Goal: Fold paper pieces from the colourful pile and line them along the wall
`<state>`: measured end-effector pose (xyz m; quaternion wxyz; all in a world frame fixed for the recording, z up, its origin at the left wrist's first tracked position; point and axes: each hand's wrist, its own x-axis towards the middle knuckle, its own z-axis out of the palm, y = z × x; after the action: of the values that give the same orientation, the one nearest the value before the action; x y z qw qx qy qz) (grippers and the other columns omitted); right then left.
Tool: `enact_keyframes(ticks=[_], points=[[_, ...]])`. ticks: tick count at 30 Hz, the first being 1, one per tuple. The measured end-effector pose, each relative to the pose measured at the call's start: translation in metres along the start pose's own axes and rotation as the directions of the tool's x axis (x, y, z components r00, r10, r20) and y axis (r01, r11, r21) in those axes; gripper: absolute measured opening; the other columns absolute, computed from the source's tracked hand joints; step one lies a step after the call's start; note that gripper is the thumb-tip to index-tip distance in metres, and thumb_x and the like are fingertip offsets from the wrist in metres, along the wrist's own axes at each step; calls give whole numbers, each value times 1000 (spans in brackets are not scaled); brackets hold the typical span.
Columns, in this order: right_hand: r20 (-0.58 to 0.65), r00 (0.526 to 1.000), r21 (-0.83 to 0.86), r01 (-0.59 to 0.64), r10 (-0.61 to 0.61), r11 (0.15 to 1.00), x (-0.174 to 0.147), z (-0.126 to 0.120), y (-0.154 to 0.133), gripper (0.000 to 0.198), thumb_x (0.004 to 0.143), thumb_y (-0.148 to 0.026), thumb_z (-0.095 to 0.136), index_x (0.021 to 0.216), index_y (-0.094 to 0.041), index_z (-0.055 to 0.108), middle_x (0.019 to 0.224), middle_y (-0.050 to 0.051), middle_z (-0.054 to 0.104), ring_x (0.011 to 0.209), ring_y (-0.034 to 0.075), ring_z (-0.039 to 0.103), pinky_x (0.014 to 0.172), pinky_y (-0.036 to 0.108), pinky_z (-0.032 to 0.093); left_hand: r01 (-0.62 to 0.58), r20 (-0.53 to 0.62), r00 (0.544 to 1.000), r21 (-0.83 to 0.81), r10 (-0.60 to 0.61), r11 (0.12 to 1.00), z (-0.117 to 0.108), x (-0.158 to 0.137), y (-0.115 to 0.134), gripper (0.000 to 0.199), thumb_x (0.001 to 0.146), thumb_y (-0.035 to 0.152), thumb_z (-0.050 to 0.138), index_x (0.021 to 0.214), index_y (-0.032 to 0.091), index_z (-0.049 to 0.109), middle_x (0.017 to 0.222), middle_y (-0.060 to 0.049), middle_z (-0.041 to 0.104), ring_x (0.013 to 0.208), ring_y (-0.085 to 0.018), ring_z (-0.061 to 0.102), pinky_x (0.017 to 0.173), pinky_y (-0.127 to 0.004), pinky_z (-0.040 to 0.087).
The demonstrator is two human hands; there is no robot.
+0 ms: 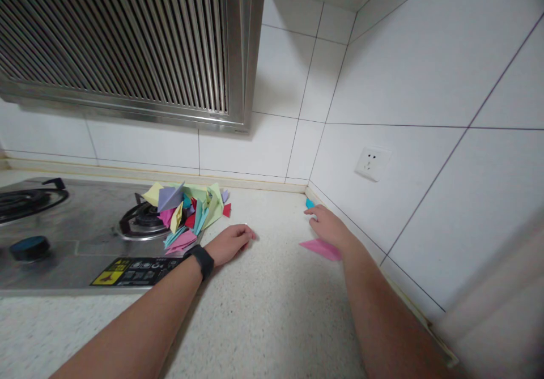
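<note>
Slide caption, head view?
Right hand near blue paper and pink paper; left hand beside colorful paper pile overlapping stove.

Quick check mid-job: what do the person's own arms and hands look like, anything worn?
Left hand and right hand are ungloved, with no sleeves in view. A black wristband, possibly a watch strap, is on the left side only.

At four o'clock, our right hand [329,226] partly hides blue paper [310,203] — at ten, the frame crops our range hood [114,45].
</note>
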<state>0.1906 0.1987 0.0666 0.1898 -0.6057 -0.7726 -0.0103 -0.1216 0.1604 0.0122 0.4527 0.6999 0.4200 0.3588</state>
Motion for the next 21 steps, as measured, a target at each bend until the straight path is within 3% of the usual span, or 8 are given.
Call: enact_keyframes(ticks=[2, 4, 7, 11, 21], points=[[-21, 980, 118, 200, -199, 973, -4, 8, -31, 35, 84, -12, 44, 112, -20, 63, 115, 7, 59, 104, 17, 55, 92, 29, 38, -10, 0, 1000, 11, 10, 1000, 0, 0, -1, 32, 85, 43, 49, 91, 14, 61, 59, 4, 49, 48, -8, 38, 44, -20, 25], [43, 920, 202, 373, -389, 905, -11, 21, -62, 32, 83, -9, 44, 106, -20, 65, 109, 6, 62, 101, 16, 56, 91, 28, 39, -20, -1, 1000, 24, 20, 1000, 0, 1, -2, 32, 85, 43, 48, 91, 14, 61, 58, 4, 49, 47, -8, 38, 44, -20, 25], [160, 833, 258, 483, -530, 837, -23, 43, -99, 29, 81, -9, 49, 104, -19, 63, 102, 5, 63, 93, 16, 57, 84, 26, 40, -39, -33, 999, 51, 41, 998, -1, 2, -3, 31, 84, 42, 48, 90, 14, 61, 59, 4, 50, 47, -8, 38, 45, -21, 27], [201, 807, 232, 511, -555, 827, -32, 56, -119, 31, 81, -14, 51, 111, -20, 57, 95, 4, 62, 84, 17, 57, 74, 26, 40, -93, -90, 990, 135, 106, 986, -2, 1, -2, 27, 84, 37, 47, 88, 14, 62, 66, 1, 57, 54, -10, 45, 51, -22, 33], [233, 802, 309, 475, -550, 824, -25, 55, -109, 26, 81, -17, 53, 106, -20, 61, 88, 4, 59, 80, 16, 54, 72, 26, 39, -193, -41, 971, 436, 234, 879, -1, -2, 4, 24, 86, 26, 44, 89, 16, 65, 81, -4, 65, 74, -16, 55, 70, -27, 41]])
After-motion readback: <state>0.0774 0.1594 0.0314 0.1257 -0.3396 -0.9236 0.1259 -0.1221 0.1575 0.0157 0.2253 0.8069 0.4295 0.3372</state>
